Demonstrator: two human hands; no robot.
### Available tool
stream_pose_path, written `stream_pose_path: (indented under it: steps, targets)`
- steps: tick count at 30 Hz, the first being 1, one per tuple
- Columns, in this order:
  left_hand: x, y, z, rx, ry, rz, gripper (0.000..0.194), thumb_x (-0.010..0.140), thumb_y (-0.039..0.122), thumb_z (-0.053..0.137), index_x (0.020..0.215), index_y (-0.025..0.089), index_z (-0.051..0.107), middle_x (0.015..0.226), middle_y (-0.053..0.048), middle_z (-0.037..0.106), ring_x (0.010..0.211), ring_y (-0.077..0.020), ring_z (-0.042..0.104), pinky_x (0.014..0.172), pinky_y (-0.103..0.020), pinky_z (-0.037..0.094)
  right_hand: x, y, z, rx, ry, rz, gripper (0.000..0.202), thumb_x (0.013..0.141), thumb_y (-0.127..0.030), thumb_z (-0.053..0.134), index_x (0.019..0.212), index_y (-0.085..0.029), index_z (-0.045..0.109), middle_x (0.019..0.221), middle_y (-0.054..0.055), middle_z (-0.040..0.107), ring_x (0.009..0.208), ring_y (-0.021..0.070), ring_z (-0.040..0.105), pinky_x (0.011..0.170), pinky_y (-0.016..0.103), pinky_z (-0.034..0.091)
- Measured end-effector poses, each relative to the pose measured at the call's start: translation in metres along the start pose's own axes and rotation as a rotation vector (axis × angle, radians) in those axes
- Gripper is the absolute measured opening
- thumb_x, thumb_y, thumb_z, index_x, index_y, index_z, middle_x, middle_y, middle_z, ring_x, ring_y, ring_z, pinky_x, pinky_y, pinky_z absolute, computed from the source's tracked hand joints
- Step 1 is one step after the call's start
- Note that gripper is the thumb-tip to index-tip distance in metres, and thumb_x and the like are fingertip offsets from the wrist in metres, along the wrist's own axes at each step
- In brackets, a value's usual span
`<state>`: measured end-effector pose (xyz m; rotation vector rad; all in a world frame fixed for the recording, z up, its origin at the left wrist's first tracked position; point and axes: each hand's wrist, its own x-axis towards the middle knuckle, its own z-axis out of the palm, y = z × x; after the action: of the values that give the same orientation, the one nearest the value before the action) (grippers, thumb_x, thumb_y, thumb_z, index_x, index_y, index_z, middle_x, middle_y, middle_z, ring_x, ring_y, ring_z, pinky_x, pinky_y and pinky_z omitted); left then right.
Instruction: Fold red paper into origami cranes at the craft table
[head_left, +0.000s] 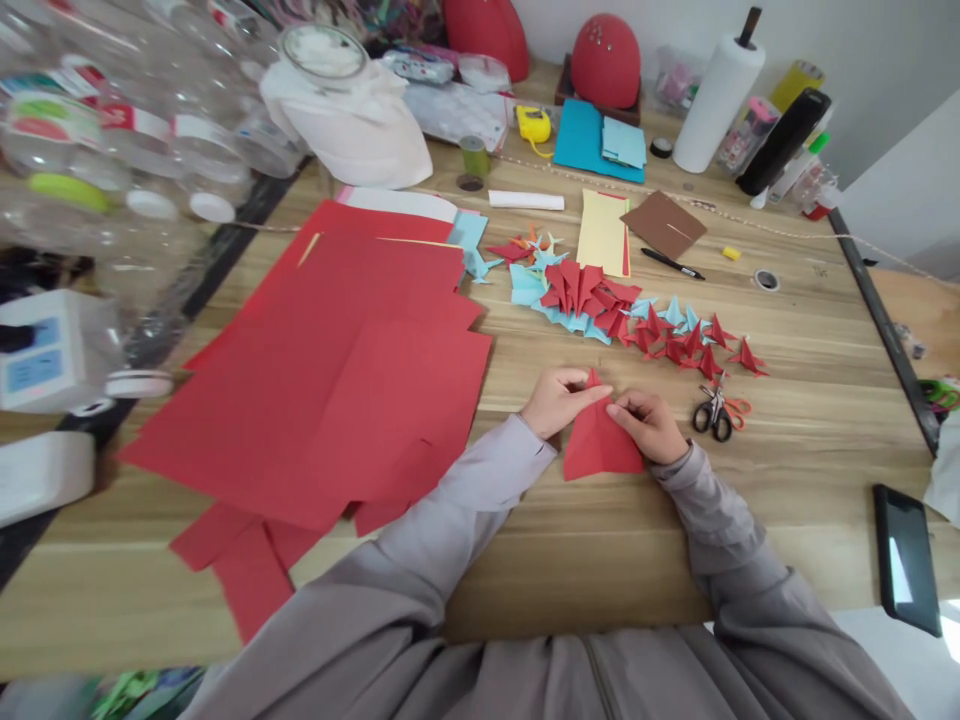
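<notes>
A folded piece of red paper [602,445] with a pointed top lies on the wooden table in front of me. My left hand [559,400] grips its upper left edge near the tip, thumb on top. On the right side, my right hand [651,424] pinches the paper between thumb and fingers. Just beyond the hands are folded red paper pieces [574,285] and several small red paper cranes [679,342], with light blue ones among them. Two pairs of scissors, one black-handled [712,415] and one orange-handled [739,410], rest right of my right hand.
Large red paper sheets [322,380] cover the table's left side. Clear plastic bottles [150,130] crowd the far left. Yellow paper [602,232], brown paper [664,224], a black pen [673,264] and a tape measure [533,124] lie farther back. A phone [906,555] sits at the right edge.
</notes>
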<state>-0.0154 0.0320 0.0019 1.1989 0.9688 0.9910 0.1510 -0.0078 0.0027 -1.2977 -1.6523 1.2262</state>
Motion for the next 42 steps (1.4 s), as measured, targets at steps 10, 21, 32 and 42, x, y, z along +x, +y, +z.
stream_pose_path:
  steps: [10, 21, 32, 42]
  targets:
    - [0.003, -0.006, 0.003, -0.28, 0.211, -0.128, 0.043, 0.057, 0.045, 0.078, 0.049, 0.015, 0.048, 0.048, 0.006, 0.039, 0.047, -0.0058, 0.035, 0.048, -0.021, 0.028, -0.022, 0.002, -0.016, 0.036, 0.02, 0.09, 0.044, 0.08, -0.053, 0.057, 0.055, -0.018, 0.045, 0.049, -0.005, 0.037, 0.048, 0.008, 0.031, 0.048, 0.024, 0.026]
    - [-0.003, -0.003, 0.008, 0.195, -0.121, 0.041, 0.056, 0.067, 0.053, 0.069, 0.043, 0.016, 0.034, 0.048, 0.006, 0.028, 0.049, -0.0061, 0.025, 0.048, -0.023, 0.021, -0.004, -0.004, 0.002, -0.269, -0.036, 0.165, 0.044, 0.071, -0.054, 0.064, 0.056, -0.017, 0.048, 0.051, -0.006, 0.033, 0.051, 0.0073, 0.029, 0.049, 0.023, 0.024]
    - [-0.003, -0.001, 0.009, -0.126, 0.026, -0.088, 0.048, 0.07, 0.049, 0.068, 0.044, 0.016, 0.043, 0.048, 0.004, 0.041, 0.044, -0.0066, 0.04, 0.043, -0.021, 0.031, -0.008, -0.001, 0.0, -0.212, -0.083, 0.18, 0.044, 0.07, -0.051, 0.067, 0.051, -0.016, 0.049, 0.05, -0.005, 0.037, 0.05, 0.0062, 0.029, 0.044, 0.022, 0.023]
    - [-0.003, 0.0, 0.009, -0.137, -0.036, -0.034, 0.033, 0.055, 0.043, 0.08, 0.058, 0.014, 0.064, 0.059, 0.002, 0.057, 0.05, -0.007, 0.048, 0.046, -0.021, 0.039, -0.007, -0.006, -0.002, 0.024, -0.071, 0.238, 0.044, 0.062, -0.057, 0.072, 0.06, -0.014, 0.06, 0.053, -0.002, 0.051, 0.051, 0.0094, 0.043, 0.044, 0.022, 0.033]
